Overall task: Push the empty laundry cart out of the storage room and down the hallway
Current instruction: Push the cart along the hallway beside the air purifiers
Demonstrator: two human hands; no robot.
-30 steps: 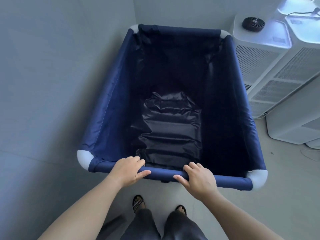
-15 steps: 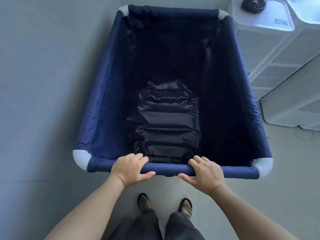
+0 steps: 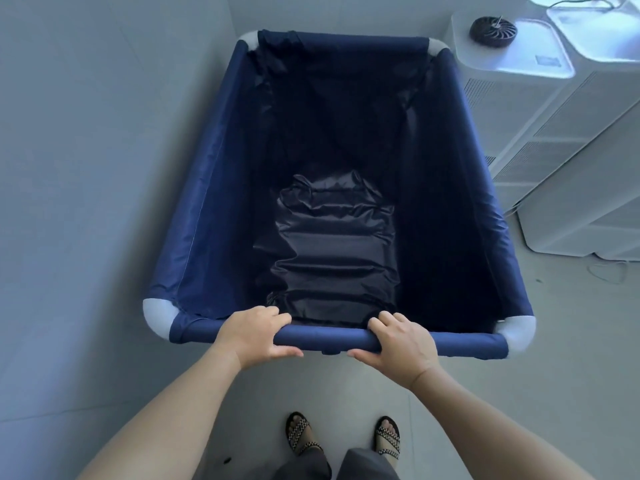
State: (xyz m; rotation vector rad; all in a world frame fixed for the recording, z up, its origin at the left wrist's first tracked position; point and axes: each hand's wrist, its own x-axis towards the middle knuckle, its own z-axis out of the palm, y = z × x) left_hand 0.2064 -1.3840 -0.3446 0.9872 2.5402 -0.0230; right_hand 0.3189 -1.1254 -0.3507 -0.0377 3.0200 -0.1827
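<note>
at the near rail [image 3: 329, 339], left hand [image 3: 251, 336] and right hand [image 3: 403, 344] are gripping the cart [image 3: 194, 237], spaced apart for steering.

Laundry cart [image 3: 214, 209]: navy woven cloth, faintly glossy, with a crinkled shiny base. Corner joints [image 3: 157, 315]: smooth white plastic. Floor [image 3: 571, 341]: matt tile.

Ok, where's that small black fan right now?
In the head view's upper right, the small black fan sits atop a white appliance, just right of the cart's far corner.
</note>
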